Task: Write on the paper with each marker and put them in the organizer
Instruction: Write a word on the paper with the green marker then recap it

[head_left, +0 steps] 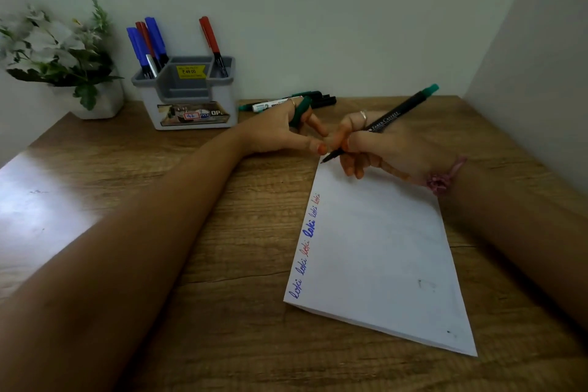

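Four markers stand in the grey organizer point(187, 95) near the desk's point(222, 312) back edge: two blue markers point(140, 48) and one red marker point(147, 38) in its left compartment, and a second red marker point(212, 41) alone in its right compartment. The middle compartment shows only a yellow price sticker point(191, 71). Several more markers point(286, 102) lie on the desk just right of the organizer, by the back edge.

The right hand point(388, 149) grips a green-ended marker point(386, 119), fingers clamped around its barrel, tip touching the far left corner of the paper point(381, 251). The left hand point(276, 134) pinches a green cap point(299, 111) between its fingers, thumb extended toward the right hand and almost touching it.

The paper lies on the desk's right half, slanted, with six handwritten words in blue and red along its left edge. A potted plant point(63, 51) occupies the back left corner. The desk meets walls at the back and right.
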### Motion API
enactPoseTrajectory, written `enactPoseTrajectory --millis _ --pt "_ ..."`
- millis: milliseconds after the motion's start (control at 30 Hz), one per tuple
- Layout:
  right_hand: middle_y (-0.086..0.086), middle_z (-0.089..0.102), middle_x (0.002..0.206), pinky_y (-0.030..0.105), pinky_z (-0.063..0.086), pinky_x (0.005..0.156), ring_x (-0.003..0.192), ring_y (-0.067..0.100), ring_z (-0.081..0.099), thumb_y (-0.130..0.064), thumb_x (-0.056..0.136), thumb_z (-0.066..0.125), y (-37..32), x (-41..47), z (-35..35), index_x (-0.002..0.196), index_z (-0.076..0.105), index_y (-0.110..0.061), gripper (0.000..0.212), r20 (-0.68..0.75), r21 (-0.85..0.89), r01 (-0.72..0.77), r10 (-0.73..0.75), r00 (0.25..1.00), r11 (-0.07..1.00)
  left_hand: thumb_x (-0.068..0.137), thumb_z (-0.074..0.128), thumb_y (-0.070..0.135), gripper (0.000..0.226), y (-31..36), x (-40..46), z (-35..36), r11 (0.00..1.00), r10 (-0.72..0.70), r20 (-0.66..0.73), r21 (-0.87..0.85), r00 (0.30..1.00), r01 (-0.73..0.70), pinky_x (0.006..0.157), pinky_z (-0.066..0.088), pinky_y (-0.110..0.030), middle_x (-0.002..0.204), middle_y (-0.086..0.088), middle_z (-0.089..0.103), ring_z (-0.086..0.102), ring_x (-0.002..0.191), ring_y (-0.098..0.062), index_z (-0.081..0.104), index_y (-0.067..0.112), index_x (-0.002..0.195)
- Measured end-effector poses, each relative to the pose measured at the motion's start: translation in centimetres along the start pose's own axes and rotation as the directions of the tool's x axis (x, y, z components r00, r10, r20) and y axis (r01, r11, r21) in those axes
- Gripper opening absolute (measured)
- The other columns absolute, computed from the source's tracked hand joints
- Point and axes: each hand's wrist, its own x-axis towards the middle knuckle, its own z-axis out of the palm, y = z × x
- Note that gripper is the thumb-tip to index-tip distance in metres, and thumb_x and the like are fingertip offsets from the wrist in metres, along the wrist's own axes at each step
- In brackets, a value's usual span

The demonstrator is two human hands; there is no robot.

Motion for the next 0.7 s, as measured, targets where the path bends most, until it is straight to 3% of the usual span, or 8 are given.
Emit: enactPoseTrajectory --millis 133,233,333,433,533,700 --pt "-0.001 0.068 0.063 0.021 0.055 0.055 0.058 0.012 0.065 -0.005 0.072 0.058 0.0 0.1 0.3 0.084 0.062 -0.011 0.013 0.103 -0.101 -0.007 0.017 0.995 0.995 0.072 0.077 0.015 0.038 -0.2 0.5 0.3 0.999 -0.025 0.076 0.044 0.997 0.022 0.067 0.048 -0.015 0.076 0.022 0.064 0.057 0.076 0.005 0.053 0.010 0.101" --pt "-0.001 0.068 0.061 0.019 0.053 0.056 0.058 0.010 0.066 -0.004 0.071 0.061 0.1 0.3 0.4 0.081 0.066 -0.012 0.014 0.133 -0.144 0.019 0.000 0.991 0.989 0.071 0.078 0.015 0.030 -0.4 0.7 0.3 0.998 -0.023 0.114 0.062 0.993 0.016 0.068 0.046 -0.016 0.068 0.029 0.062 0.056 0.074 0.005 0.052 0.019 0.087" --pt "0.000 0.063 0.054 0.020 0.049 0.049 0.048 0.012 0.060 -0.011 0.069 0.064 1.0 0.9 0.9 0.078 0.066 -0.009 0.009 0.136 -0.138 0.108 -0.089 0.987 0.985 0.073 0.075 0.004 0.032 -0.2 0.8 0.5 1.000 -0.012 0.146 0.014 0.989 0.010 0.056 0.041 -0.004 0.062 0.031 0.061 0.056 0.064 0.012 0.048 0.011 0.088" --pt "0.000 0.058 0.049 0.019 0.045 0.043 0.042 0.013 0.053 -0.016 0.067 0.063 2.0 1.2 1.1 0.076 0.063 -0.005 0.014 0.074 -0.144 0.121 -0.111 0.991 0.982 0.072 0.074 0.000 0.037 -0.2 0.9 0.6 1.000 0.012 0.170 0.001 0.985 -0.013 0.055 0.040 -0.002 0.060 0.030 0.062 0.056 0.061 0.014 0.044 0.006 0.093" --pt "-0.002 0.056 0.050 0.019 0.043 0.041 0.041 0.011 0.051 -0.020 0.069 0.062 2.8 1.1 1.2 0.077 0.060 0.001 0.022 0.059 -0.160 0.142 -0.134 0.989 0.977 0.068 0.078 0.008 0.043 -0.3 1.0 0.4 1.000 0.016 0.201 -0.001 0.980 -0.016 0.058 0.043 -0.007 0.064 0.027 0.063 0.054 0.063 0.011 0.041 0.009 0.089" --pt "0.000 0.055 0.053 0.020 0.042 0.040 0.041 0.013 0.051 -0.023 0.071 0.061 3.1 1.2 0.9 0.074 0.062 -0.010 0.014 0.082 -0.152 0.144 -0.132 0.988 0.978 0.058 0.084 0.029 0.057 -0.7 1.3 0.3 0.999 0.036 0.194 0.009 0.980 -0.039 0.073 0.048 -0.023 0.074 0.019 0.063 0.054 0.074 0.000 0.049 0.004 0.095"
